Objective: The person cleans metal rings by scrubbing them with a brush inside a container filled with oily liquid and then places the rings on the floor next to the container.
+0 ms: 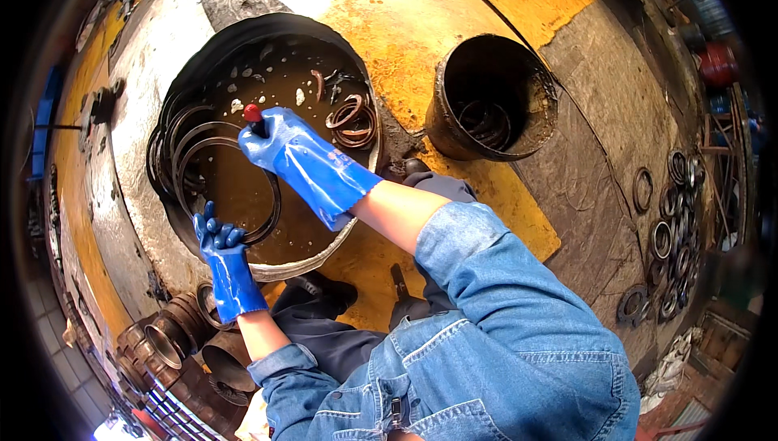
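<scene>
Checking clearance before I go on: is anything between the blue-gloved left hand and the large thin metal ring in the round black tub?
Nothing visible: the left hand is right at the lower edge of the metal ring. Farther round, the blue-gloved right hand, gripping a red-ended handle, covers the ring's upper right, hiding what lies beneath.

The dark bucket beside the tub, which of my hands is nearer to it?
Right. Your right hand is over the tub, left of the bucket; your left hand is farther left, at the tub's near edge.
</scene>
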The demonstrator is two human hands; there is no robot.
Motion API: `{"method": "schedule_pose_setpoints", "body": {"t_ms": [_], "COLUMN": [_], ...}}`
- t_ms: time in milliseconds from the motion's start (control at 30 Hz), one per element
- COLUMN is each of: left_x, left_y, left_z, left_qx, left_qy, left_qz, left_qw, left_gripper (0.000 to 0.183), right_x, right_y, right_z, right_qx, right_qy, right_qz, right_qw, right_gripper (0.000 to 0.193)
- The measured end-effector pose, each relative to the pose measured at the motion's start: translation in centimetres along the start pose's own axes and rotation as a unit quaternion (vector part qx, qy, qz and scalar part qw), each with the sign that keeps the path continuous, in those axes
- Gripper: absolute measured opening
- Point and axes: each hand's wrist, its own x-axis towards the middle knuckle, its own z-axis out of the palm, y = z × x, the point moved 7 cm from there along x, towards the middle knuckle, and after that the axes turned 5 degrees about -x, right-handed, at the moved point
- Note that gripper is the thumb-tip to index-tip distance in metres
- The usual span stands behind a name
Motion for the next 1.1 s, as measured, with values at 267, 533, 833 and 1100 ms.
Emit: {"method": "schedule_pose_setpoints", "body": {"t_ms": [267,533,833,1100], "left_x": [0.4,0.0,-0.5,-0.2], "left_y": [-0.9,-0.8,-0.2,-0.5], "left_z": [1.6,3.0,2.5,2.4], "left_qx": [0.041,-0.025,-0.004,0.003], "left_qy": [0.118,-0.006,0.053,0.075], "left_qz": [0.028,-0.011,0.017,0.046], "left_qw": [0.992,1.000,0.998,0.996], "left_gripper": [0.050,0.048,0.047,0.042], "right_x": [-0.3,-0.4,-0.8,-0.5], "right_y": [0.1,0.0,-0.2,0.3], "right_z": [-1.2,-1.0,-0.9,-0.3], "right_qx": [-0.001,-0.003,-0.001,-0.008], "right_qy": [-0.017,-0.026,0.013,0.103], "right_qz": [0.023,0.031,0.045,0.012], "right_qw": [1.000,0.999,0.999,0.995], "right_gripper": [0.031,0.032,0.029,0.029]}}
